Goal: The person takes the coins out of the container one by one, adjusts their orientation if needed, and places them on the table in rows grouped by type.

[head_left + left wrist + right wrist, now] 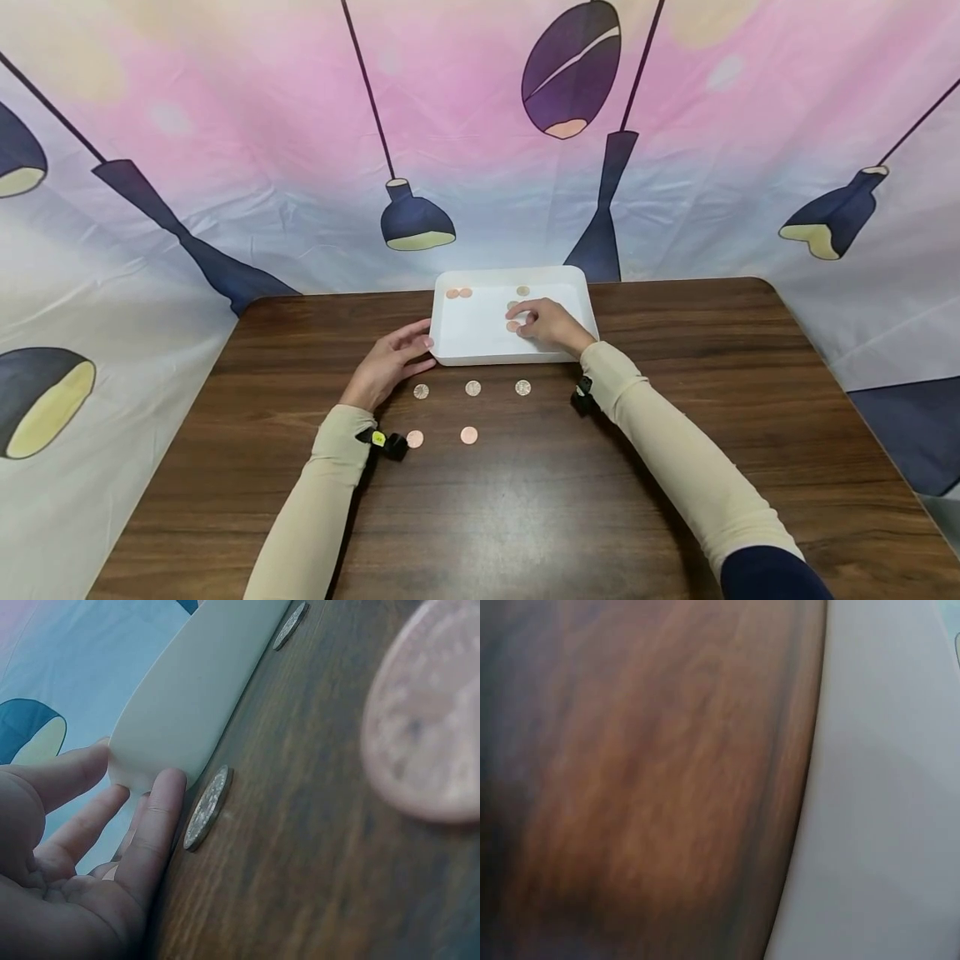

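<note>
A white tray (480, 358) stands at the back of the table. My left hand (386, 362) holds its front left corner; in the left wrist view the thumb lies along the front wall and other fingertips (105, 754) meet the rim. My right hand (552, 323) reaches over the tray's right part, thumb and index finger apart. Between those fingertips shows a copper coin (513, 327). Just behind, partly covered by the fingers, is a duller coin (513, 305), and beyond it a silvery coin (522, 291). Two copper coins (458, 293) lie side by side in the tray's back left.
In front of the tray, three silvery coins (472, 388) form a row on the wooden table (570, 500). Two copper coins (468, 435) lie nearer, one beside the left wrist camera. A printed cloth (300, 150) hangs behind the table's back edge.
</note>
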`<control>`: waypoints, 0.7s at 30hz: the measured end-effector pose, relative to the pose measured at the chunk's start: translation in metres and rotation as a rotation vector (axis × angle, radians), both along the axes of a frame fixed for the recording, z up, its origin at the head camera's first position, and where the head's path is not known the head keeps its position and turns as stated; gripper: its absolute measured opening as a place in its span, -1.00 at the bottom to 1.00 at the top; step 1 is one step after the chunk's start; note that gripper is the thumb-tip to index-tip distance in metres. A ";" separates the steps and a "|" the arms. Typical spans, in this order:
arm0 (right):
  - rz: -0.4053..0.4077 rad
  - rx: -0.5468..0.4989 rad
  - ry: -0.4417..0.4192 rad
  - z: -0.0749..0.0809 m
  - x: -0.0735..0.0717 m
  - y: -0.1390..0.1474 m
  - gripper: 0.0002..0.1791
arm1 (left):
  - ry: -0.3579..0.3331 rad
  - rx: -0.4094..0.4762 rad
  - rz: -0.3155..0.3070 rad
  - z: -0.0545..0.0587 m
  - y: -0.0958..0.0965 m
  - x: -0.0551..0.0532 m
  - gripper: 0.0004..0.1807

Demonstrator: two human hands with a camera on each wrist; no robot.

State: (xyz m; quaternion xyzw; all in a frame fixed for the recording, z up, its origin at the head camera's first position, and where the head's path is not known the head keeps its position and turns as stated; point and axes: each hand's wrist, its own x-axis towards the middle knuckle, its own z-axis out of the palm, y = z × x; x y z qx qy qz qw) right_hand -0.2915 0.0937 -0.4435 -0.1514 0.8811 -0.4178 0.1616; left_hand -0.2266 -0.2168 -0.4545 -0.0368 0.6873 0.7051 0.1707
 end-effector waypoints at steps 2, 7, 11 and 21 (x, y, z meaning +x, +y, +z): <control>0.006 0.011 0.009 0.000 -0.001 0.000 -0.65 | -0.005 0.002 0.004 0.001 0.000 -0.001 -0.39; 0.028 0.028 0.014 0.002 -0.002 0.001 -0.70 | -0.003 0.001 -0.001 0.002 0.001 -0.002 -0.39; 0.055 0.054 0.049 0.002 -0.004 0.001 -0.76 | 0.003 0.001 -0.003 0.003 0.002 -0.002 -0.39; 0.123 0.110 0.185 0.002 0.001 0.002 -0.78 | -0.004 -0.005 -0.006 0.002 0.001 -0.001 -0.38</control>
